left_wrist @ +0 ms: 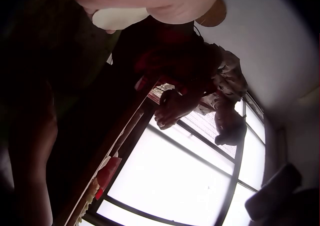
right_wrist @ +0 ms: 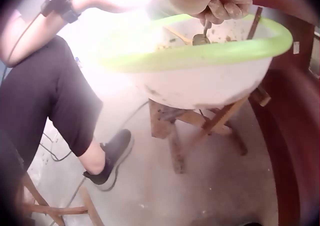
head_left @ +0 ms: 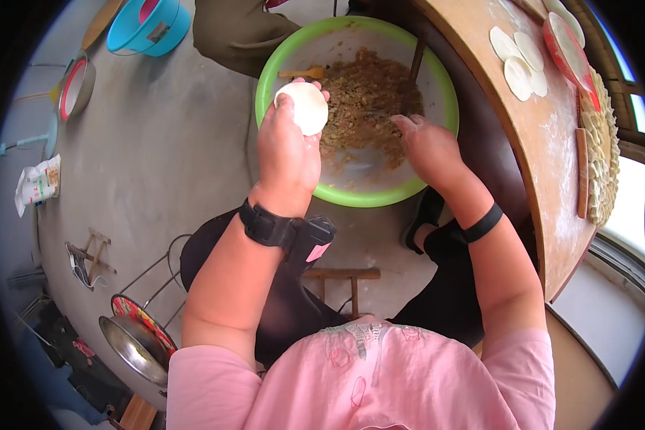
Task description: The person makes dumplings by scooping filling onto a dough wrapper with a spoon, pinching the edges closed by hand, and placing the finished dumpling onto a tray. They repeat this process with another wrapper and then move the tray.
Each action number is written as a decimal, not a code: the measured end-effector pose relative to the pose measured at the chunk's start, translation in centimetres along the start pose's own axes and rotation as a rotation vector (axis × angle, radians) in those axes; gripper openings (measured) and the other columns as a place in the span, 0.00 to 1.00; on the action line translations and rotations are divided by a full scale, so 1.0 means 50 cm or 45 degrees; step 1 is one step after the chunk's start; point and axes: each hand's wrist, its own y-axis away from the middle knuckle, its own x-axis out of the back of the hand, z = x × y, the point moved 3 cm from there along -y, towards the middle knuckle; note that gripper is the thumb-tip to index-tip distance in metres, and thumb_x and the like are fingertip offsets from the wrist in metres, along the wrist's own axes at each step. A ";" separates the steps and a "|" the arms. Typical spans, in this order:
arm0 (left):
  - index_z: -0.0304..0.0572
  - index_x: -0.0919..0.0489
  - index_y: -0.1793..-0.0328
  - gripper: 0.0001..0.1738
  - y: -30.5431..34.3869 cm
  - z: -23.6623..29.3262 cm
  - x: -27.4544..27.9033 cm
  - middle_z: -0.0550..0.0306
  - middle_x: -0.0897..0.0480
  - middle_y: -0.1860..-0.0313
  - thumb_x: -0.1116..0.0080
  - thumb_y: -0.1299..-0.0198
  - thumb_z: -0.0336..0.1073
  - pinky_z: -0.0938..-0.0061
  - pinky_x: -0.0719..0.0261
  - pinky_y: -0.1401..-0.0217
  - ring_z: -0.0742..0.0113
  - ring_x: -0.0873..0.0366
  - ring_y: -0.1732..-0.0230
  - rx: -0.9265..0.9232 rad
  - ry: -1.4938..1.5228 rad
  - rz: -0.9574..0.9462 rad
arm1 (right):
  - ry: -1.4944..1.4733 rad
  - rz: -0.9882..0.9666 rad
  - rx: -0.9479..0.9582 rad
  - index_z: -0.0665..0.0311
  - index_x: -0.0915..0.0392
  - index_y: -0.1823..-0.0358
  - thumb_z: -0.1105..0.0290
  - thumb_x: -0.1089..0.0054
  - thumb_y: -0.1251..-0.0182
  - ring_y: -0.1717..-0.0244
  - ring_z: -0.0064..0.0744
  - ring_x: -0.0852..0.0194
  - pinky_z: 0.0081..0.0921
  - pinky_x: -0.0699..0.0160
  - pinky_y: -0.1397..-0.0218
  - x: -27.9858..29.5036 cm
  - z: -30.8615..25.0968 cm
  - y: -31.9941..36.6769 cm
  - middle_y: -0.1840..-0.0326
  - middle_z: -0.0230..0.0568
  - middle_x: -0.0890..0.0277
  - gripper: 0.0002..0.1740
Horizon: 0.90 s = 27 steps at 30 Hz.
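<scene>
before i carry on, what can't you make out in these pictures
- Most fingers of the left hand: behind the dough wrapper, head view.
- Top of the spoon handle: inside the right hand, right wrist view.
- Exact ingredients of the filling: blurred, too fine, head view.
- Number of dumplings: small, crowded, head view.
- Lettering on the packet: too small, head view.

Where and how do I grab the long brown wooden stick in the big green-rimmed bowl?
Take the stick near its upper end, probably from above: that end slants up past the green rim, while the lower end is in the filling.
</scene>
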 end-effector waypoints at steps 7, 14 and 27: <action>0.29 0.31 0.31 0.23 0.003 0.008 0.010 0.38 0.23 0.37 0.60 0.20 0.41 0.58 0.28 0.27 0.45 0.25 0.34 0.020 0.050 -0.008 | 0.111 -0.304 0.154 0.56 0.20 0.37 0.78 0.47 0.38 0.53 0.50 0.18 0.43 0.18 0.53 -0.057 -0.040 0.005 0.53 0.47 0.22 0.26; 0.28 0.31 0.31 0.23 0.007 0.013 0.016 0.38 0.23 0.37 0.61 0.20 0.41 0.58 0.28 0.27 0.45 0.25 0.34 -0.001 0.016 -0.023 | -0.038 -0.121 0.175 0.53 0.19 0.38 0.76 0.46 0.36 0.51 0.51 0.19 0.42 0.18 0.52 -0.064 -0.031 0.000 0.54 0.47 0.22 0.24; 0.28 0.31 0.32 0.23 0.002 0.014 0.014 0.38 0.23 0.37 0.61 0.20 0.40 0.59 0.28 0.27 0.46 0.25 0.34 0.010 0.058 -0.030 | -0.025 -0.503 0.006 0.60 0.17 0.43 0.76 0.49 0.32 0.49 0.55 0.18 0.45 0.19 0.46 -0.060 -0.032 0.008 0.53 0.53 0.18 0.19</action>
